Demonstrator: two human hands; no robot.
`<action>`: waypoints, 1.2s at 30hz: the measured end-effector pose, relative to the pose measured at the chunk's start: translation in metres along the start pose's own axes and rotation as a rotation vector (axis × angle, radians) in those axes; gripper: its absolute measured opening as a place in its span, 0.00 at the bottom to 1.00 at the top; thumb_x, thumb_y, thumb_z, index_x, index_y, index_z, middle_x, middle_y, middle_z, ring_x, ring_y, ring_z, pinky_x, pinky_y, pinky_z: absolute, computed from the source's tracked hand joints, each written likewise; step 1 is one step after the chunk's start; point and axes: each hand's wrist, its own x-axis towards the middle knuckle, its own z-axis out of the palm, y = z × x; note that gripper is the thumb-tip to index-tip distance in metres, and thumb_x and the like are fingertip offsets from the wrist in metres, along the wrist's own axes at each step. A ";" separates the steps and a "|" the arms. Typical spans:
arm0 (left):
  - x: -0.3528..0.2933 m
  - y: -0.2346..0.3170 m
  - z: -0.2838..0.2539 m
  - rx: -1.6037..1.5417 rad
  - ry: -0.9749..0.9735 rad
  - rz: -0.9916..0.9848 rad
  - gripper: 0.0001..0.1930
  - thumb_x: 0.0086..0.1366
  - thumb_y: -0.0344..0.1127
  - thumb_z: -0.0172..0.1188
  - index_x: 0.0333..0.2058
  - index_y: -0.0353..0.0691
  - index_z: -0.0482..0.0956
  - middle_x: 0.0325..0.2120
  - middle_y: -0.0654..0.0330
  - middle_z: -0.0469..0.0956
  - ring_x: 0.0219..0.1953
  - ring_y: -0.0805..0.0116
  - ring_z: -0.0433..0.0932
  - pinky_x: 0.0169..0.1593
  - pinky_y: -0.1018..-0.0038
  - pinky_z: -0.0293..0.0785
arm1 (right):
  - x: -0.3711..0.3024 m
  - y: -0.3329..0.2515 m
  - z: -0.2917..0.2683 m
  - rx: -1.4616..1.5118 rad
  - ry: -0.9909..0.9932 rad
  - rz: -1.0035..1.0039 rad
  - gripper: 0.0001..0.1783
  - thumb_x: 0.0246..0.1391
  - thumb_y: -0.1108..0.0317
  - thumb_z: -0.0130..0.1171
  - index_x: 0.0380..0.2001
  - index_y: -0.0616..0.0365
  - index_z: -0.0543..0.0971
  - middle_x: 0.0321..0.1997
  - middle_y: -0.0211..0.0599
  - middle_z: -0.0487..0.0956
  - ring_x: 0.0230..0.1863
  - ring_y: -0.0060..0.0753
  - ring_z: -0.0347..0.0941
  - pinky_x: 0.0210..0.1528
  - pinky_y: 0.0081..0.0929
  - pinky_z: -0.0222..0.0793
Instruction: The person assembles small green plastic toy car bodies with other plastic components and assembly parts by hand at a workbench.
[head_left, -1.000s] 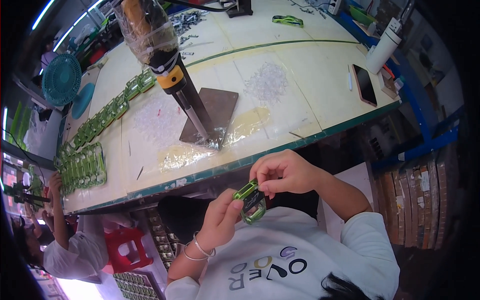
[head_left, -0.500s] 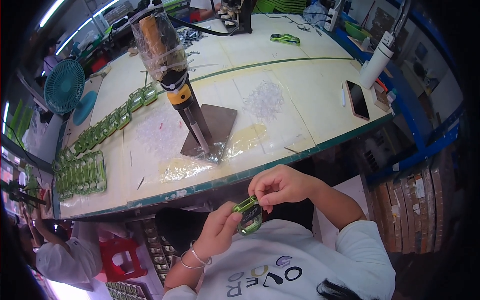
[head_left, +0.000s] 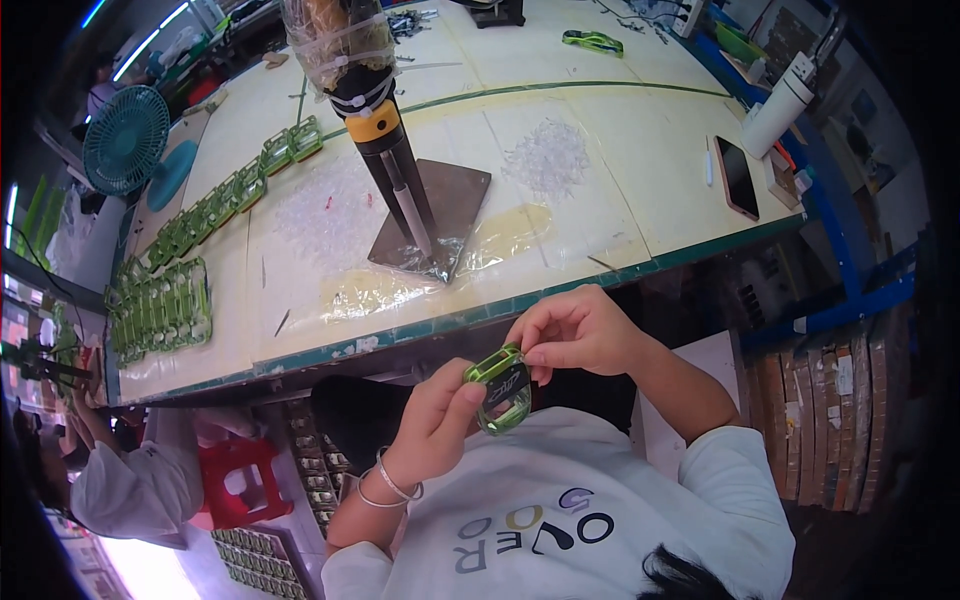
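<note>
Above my lap, just off the near edge of the bench, I hold a green-framed plastic casing (head_left: pixel 506 392) with a dark middle and a clear rounded lower part. My left hand (head_left: pixel 432 420) grips its left side, thumb on the front. Beside its upper right edge is my right hand (head_left: pixel 582 335), the thumb and fingertips pinched together and touching the rim. Whatever sits between those fingertips is too small or hidden to make out.
A press-like tool (head_left: pixel 395 160) on a metal plate (head_left: pixel 450 200) stands on the bench (head_left: pixel 600 180). Small clear pieces (head_left: pixel 548 158) lie in heaps around it. Rows of green casings (head_left: pixel 165 310) line the left side. A phone (head_left: pixel 737 178) and white bottle (head_left: pixel 778 115) are at right.
The bench and tool appear higher in the picture as the view has shifted. Both hands stay at the casing, and my right fingertips remain pinched at its upper right rim.
</note>
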 end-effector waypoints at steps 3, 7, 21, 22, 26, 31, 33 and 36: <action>-0.001 -0.002 0.000 0.010 -0.001 0.005 0.12 0.62 0.38 0.42 0.31 0.35 0.68 0.18 0.67 0.67 0.18 0.85 0.63 0.21 0.87 0.59 | 0.000 0.000 0.000 0.057 0.040 0.056 0.03 0.43 0.82 0.53 0.25 0.69 0.71 0.33 0.48 0.72 0.23 0.25 0.72 0.26 0.19 0.72; -0.001 -0.003 0.000 0.053 -0.011 0.021 0.11 0.62 0.37 0.41 0.31 0.34 0.68 0.18 0.64 0.67 0.19 0.83 0.65 0.22 0.85 0.61 | 0.000 -0.002 0.001 0.080 0.056 0.067 0.03 0.42 0.82 0.53 0.24 0.69 0.71 0.32 0.48 0.72 0.23 0.25 0.71 0.26 0.19 0.72; 0.004 0.000 0.000 0.119 -0.010 0.058 0.10 0.61 0.35 0.43 0.29 0.34 0.67 0.17 0.62 0.67 0.19 0.80 0.65 0.24 0.83 0.62 | -0.001 -0.007 0.001 -0.076 0.039 -0.065 0.02 0.40 0.84 0.53 0.22 0.69 0.72 0.32 0.46 0.74 0.23 0.23 0.71 0.27 0.15 0.70; 0.003 -0.001 0.001 0.110 0.003 0.055 0.10 0.61 0.35 0.43 0.28 0.34 0.67 0.18 0.62 0.67 0.19 0.79 0.65 0.24 0.82 0.62 | -0.001 -0.007 0.001 -0.096 0.041 -0.068 0.02 0.39 0.84 0.53 0.22 0.69 0.72 0.32 0.45 0.74 0.23 0.23 0.71 0.27 0.15 0.70; 0.002 0.001 0.000 0.105 -0.015 0.019 0.10 0.61 0.35 0.43 0.28 0.34 0.67 0.18 0.60 0.67 0.19 0.78 0.65 0.24 0.82 0.63 | -0.003 -0.009 0.002 -0.269 0.021 -0.140 0.02 0.39 0.84 0.53 0.22 0.69 0.72 0.32 0.45 0.74 0.23 0.22 0.71 0.27 0.15 0.70; 0.003 0.002 0.001 0.137 0.001 0.086 0.10 0.61 0.36 0.42 0.28 0.34 0.67 0.17 0.59 0.67 0.19 0.76 0.65 0.24 0.81 0.63 | -0.004 -0.008 0.006 -0.201 0.053 -0.113 0.02 0.39 0.83 0.53 0.22 0.69 0.72 0.32 0.45 0.74 0.24 0.22 0.71 0.27 0.14 0.70; 0.003 0.002 0.000 0.142 0.004 0.082 0.11 0.62 0.36 0.42 0.28 0.34 0.67 0.17 0.60 0.67 0.19 0.77 0.65 0.24 0.81 0.63 | -0.004 -0.009 0.006 -0.186 0.050 -0.111 0.02 0.40 0.84 0.53 0.22 0.69 0.72 0.32 0.45 0.74 0.24 0.22 0.71 0.27 0.14 0.70; 0.002 0.004 0.000 0.134 0.004 0.067 0.11 0.62 0.36 0.42 0.28 0.34 0.67 0.17 0.60 0.67 0.18 0.78 0.66 0.23 0.82 0.63 | -0.003 -0.009 0.006 -0.196 0.048 -0.115 0.01 0.40 0.83 0.52 0.21 0.69 0.71 0.32 0.45 0.74 0.24 0.21 0.71 0.27 0.15 0.70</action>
